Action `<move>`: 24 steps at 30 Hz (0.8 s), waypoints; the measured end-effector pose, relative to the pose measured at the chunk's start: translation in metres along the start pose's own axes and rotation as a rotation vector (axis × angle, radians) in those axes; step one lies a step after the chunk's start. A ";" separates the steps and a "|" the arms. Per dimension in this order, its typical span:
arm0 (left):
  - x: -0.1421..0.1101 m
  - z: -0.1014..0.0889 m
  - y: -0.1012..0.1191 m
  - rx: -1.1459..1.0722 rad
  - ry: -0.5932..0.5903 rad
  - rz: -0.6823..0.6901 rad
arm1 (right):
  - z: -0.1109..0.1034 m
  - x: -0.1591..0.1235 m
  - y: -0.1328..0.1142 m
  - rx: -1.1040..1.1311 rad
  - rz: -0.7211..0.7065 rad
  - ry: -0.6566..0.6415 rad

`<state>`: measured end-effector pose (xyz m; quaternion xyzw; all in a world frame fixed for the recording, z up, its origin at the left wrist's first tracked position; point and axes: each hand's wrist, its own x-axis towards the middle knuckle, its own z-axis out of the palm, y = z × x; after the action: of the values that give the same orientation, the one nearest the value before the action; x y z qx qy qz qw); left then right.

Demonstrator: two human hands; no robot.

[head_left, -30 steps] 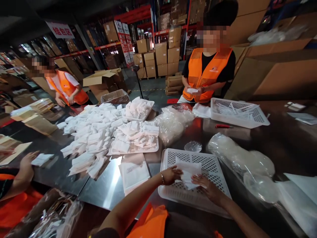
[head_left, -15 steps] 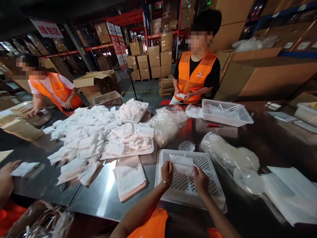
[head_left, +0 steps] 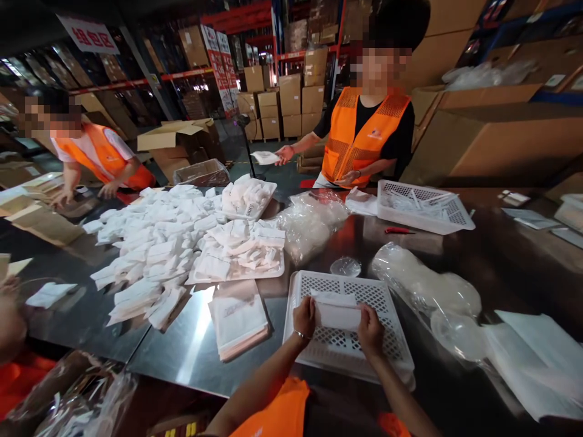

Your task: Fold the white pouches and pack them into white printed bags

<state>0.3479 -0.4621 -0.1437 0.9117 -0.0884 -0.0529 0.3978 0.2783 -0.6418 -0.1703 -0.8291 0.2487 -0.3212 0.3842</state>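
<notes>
My left hand (head_left: 304,318) and my right hand (head_left: 370,328) each grip one end of a small white folded packet (head_left: 337,314). I hold it just above a white perforated plastic tray (head_left: 346,349) lying on the steel table in front of me. Both hands are closed on the packet's edges, thumbs on top. A bracelet sits on my left wrist.
A stack of flat white bags (head_left: 238,321) lies left of the tray. A large heap of white packets (head_left: 155,243) covers the table's left. Clear plastic bags (head_left: 428,291) lie to the right. A person in an orange vest (head_left: 364,133) stands opposite, holding out a packet; others work at left.
My hands have lifted the packet and pulled it flat between them. The person opposite has stretched an arm out to the left with a white packet.
</notes>
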 end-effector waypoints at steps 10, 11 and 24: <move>0.000 0.004 -0.002 -0.013 0.047 -0.083 | 0.000 0.004 -0.007 0.114 0.045 0.006; 0.000 0.003 -0.002 0.001 0.046 -0.092 | 0.000 0.005 -0.008 0.116 0.052 0.003; 0.016 -0.016 -0.008 0.135 0.089 -0.089 | -0.007 0.008 0.005 -0.018 0.078 -0.047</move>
<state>0.3677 -0.4486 -0.1394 0.9409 -0.0334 -0.0241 0.3362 0.2772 -0.6531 -0.1678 -0.8293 0.2748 -0.2842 0.3949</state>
